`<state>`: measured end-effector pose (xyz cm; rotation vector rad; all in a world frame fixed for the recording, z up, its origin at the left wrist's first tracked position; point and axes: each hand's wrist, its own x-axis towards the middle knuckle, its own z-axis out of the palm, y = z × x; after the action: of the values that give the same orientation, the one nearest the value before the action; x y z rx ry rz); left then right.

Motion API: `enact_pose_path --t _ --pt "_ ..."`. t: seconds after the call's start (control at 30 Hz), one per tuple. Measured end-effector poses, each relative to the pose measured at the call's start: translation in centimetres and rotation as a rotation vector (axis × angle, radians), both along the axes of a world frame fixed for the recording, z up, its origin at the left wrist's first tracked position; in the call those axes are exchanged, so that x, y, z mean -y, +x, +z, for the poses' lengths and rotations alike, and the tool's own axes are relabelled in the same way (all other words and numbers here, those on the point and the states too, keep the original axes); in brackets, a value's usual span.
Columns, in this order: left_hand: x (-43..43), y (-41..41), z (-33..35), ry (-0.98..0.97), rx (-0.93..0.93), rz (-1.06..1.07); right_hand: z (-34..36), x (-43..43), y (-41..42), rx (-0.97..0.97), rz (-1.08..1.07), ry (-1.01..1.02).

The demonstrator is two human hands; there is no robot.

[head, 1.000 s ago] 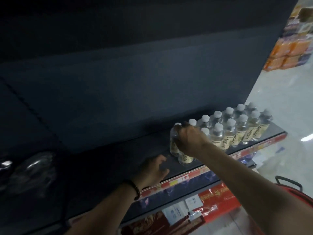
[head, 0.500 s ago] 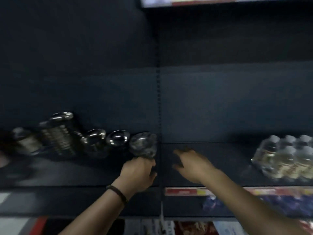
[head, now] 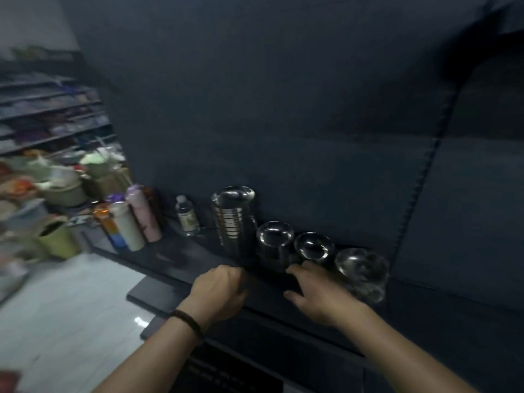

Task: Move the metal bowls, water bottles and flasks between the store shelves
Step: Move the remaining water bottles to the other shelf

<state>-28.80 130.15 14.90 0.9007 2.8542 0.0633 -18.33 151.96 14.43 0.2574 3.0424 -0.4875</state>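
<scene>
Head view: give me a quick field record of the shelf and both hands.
shelf: dark, one level
flasks: upright, left end
water bottle: one, upright, right of flasks
tall bowl stack: right of bottle
short bowl stacks: two, further right
wrapped bowls: far right
left hand: fingers curled, at shelf edge, hold unclear
right hand: fingers spread, at short stacks, contact unclear

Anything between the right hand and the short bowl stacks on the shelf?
Nothing visible. The right hand is open at the shelf front, fingertips almost at the two short bowl stacks, no item between. The wrapped bowls sit just right of it, the tall stack left.
</scene>
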Motion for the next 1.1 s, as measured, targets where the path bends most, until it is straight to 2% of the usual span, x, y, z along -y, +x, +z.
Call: enact_pose_path --t 0.2,0.5,0.77,0.97,1.1 --pt "4.3 -6.0 -0.4 -0.007 -0.004 0.161 0.2 4.4 -9.1 0.013 0.147 -0.022" --pt "11.2 -17.2 -0.8 0.062 0.017 0.248 -0.3 13.5 -24.0 0.025 0.24 -0.017" --pt "18.1 -28.2 -1.3 0.161 -0.027 0.212 -0.9 20.3 -39.8 -0.018 0.168 -0.083" --pt "21.4 -34.1 -2.8 0.182 0.009 0.207 -3.7 21.9 -49.9 0.035 0.025 -0.093" --pt "22.3 -36.3 -4.0 0.153 0.029 0.186 -5.0 22.4 -54.2 0.05 -0.058 0.009"
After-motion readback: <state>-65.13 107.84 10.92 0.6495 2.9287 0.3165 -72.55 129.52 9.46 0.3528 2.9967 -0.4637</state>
